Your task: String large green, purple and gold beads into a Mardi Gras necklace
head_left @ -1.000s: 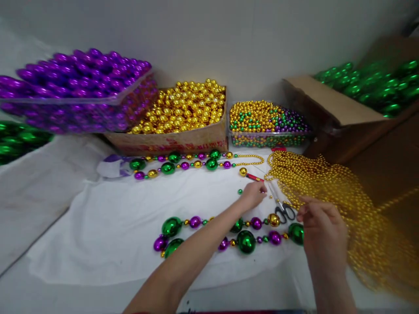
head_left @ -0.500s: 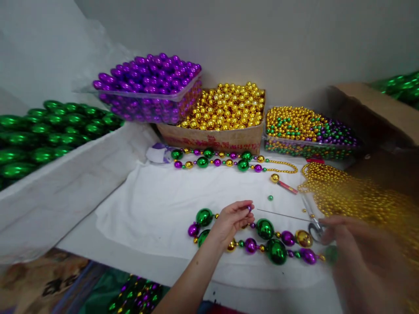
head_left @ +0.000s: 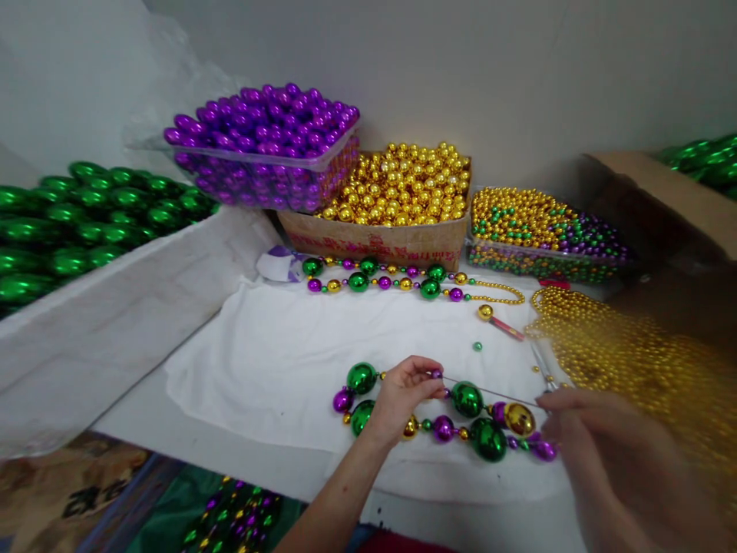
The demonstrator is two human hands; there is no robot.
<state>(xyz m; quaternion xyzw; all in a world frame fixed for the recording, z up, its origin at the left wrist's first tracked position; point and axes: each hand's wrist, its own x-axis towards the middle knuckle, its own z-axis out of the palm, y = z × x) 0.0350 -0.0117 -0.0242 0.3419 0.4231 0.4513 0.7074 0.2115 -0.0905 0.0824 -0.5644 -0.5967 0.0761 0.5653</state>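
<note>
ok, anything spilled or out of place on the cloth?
A small green bead lies loose on the white cloth, beyond the left hand, apart from the strung beads; it looks stray, though possibly set aside.

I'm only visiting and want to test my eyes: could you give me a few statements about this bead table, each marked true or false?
1. The left hand pinches a small purple bead. True.
2. The right hand is dipping into the clear tub of purple beads. False: it holds one end of a thin rod.
3. The large gold beads at the back are heaped in a cardboard box. True.
4. The loose green bead lies inside that box. False: it lies on the white cloth.
5. The strand nearer the back is made of gold beads only. False: it also has green and purple ones.
</note>
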